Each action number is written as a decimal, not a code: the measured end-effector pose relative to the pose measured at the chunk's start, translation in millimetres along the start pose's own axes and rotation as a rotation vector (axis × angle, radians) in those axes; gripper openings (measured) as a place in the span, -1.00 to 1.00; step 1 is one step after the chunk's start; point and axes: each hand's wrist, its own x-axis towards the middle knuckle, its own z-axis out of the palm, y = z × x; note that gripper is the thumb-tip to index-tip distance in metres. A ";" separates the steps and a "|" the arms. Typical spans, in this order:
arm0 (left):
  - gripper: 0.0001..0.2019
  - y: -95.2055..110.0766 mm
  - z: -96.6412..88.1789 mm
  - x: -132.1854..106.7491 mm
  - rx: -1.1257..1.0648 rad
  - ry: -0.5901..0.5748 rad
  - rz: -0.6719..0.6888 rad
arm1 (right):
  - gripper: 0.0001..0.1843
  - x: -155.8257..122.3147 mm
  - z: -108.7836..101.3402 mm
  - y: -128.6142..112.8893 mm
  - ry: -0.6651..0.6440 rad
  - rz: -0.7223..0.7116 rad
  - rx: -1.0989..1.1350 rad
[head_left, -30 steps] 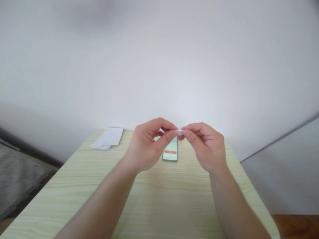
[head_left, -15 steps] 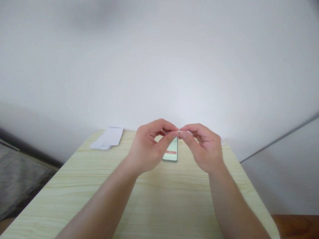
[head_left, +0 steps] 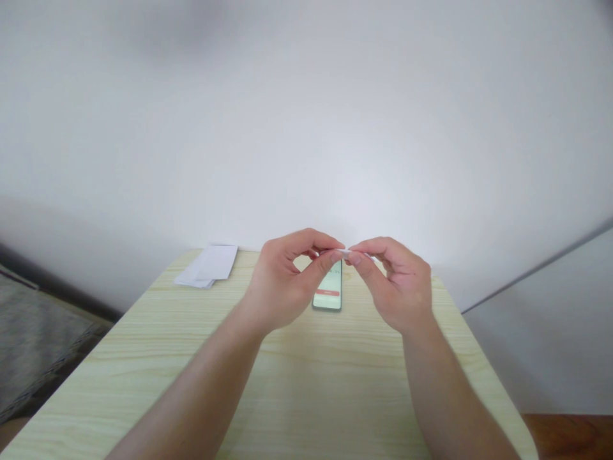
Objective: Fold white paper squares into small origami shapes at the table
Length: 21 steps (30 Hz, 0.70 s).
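Note:
Both my hands are raised above a light wooden table [head_left: 306, 383], fingertips meeting in a pinch. My left hand [head_left: 282, 281] and my right hand [head_left: 397, 284] each grip one end of a small white piece of paper [head_left: 343, 253], seen edge-on between the thumbs and forefingers. Directly below the pinch a phone [head_left: 328, 291] lies flat on the table with its screen lit, pale green with a red bar. Most of the paper is hidden by my fingers.
A small stack of white paper sheets [head_left: 209, 265] lies at the table's far left corner. A plain white wall [head_left: 306, 128] stands right behind the table. Dark grey fabric [head_left: 33, 345] lies off the left edge, and brown floor [head_left: 569, 434] shows at lower right.
Hardly anything differs. My right fingers have shifted slightly on the paper, opening a little behind the pinch. Both hands stay at the same spot above the phone.

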 end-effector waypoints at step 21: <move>-0.87 4.4 -0.6 2.3 0.201 -0.004 0.169 | -0.95 1.8 1.0 -0.6 0.005 0.001 -0.080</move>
